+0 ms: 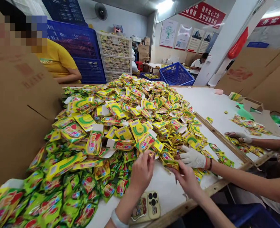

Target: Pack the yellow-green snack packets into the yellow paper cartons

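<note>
My left hand (141,170) is closed in a pinch at the near edge of the pile, on a small yellow packet (151,154) mostly hidden by the fingers. My right hand (189,178) grips a small yellow-green candy box (170,163) by its right end, above the white tabletop. Just ahead lies a big heap of printed yellow candy boxes (116,109), several with white flaps standing out. Green candy packets (71,190) spread along the heap's near left side. A phone in a decorated case (151,205) lies under my left forearm.
A co-worker's white-gloved hand (193,157) reaches in beside my right hand. Another gloved hand (239,137) rests beyond a wooden divider (221,139). A cardboard box (16,95) stands at left. A person in a yellow shirt (56,58) sits opposite, before blue crates (83,47).
</note>
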